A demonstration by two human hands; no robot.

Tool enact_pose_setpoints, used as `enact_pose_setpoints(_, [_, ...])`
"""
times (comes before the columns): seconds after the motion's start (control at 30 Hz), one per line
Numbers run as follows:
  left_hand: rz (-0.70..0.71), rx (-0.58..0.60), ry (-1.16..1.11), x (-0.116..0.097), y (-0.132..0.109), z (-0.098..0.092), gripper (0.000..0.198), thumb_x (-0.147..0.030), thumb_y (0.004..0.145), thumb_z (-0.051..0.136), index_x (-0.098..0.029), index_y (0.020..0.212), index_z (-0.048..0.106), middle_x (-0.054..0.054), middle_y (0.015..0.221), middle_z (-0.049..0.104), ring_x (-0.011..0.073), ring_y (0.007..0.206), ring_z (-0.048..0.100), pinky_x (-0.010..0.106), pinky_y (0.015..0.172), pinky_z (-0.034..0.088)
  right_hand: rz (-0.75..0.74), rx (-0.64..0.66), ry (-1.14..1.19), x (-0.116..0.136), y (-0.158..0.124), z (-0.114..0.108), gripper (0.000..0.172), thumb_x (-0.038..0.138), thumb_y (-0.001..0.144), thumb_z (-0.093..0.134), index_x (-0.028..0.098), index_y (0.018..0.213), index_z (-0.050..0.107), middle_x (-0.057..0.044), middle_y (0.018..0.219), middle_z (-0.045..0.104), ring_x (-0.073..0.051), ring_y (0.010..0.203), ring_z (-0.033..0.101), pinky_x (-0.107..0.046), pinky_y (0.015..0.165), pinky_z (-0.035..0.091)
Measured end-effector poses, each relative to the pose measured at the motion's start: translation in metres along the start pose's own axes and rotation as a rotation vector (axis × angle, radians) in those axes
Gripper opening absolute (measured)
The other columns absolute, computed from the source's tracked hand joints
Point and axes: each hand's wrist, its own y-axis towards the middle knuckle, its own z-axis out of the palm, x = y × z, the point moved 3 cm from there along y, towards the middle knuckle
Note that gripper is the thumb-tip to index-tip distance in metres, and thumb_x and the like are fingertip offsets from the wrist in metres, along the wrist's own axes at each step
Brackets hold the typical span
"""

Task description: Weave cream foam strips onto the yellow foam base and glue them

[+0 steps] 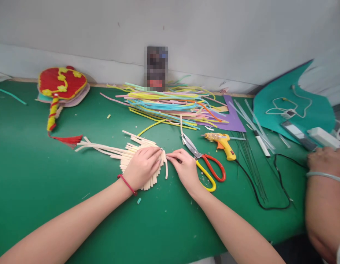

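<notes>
In the head view a fan-shaped piece of cream pipe cleaners (127,154) lies in the middle, its strips set side by side and longer ones trailing left. My left hand (144,165) lies over it, fingers curled together and holding it at its right edge. Right beside that edge, my right hand (183,167) pinches a cream pipe cleaner strip (166,170) near its top, thumb against forefinger. The exact contact is partly hidden by my fingers. Scissors with red and yellow handles (220,170) lie just past my right hand, blades slightly apart.
Coloured pipe cleaners (164,104) are heaped behind, before a pixelated upright object (156,69). A yellow glue gun (223,143) trails a black cord on the right. A red fan (68,82) rests at back left. Another person's arm (326,205) reaches in near a power strip (324,136).
</notes>
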Motion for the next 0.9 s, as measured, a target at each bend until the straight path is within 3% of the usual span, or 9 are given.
enact_pose_setpoints(0.77, [-0.028, 0.023, -0.048, 0.001, -0.001, 0.002, 0.028, -0.021, 0.091, 0.048, -0.014, 0.115, 0.061, 0.014, 0.113, 0.067, 0.0255, 0.104, 0.062, 0.044, 0.090, 0.051, -0.030, 0.023, -0.056, 0.006, -0.001, 0.002, 0.018, 0.024, 0.088, 0.056, 0.024, 0.080, 0.073, -0.002, 0.080, 0.064, -0.017, 0.079, 0.059, -0.030, 0.074, 0.048])
enact_pose_setpoints(0.9, [-0.090, 0.001, -0.080, 0.009, 0.006, -0.013, 0.029, -0.020, 0.094, 0.040, -0.014, 0.111, 0.062, 0.014, 0.115, 0.065, 0.0224, 0.106, 0.061, 0.039, 0.094, 0.050, 0.027, -0.021, 0.039, 0.004, 0.001, -0.010, 0.015, 0.024, 0.085, 0.059, 0.021, 0.082, 0.073, -0.002, 0.081, 0.065, -0.016, 0.075, 0.060, -0.028, 0.067, 0.047])
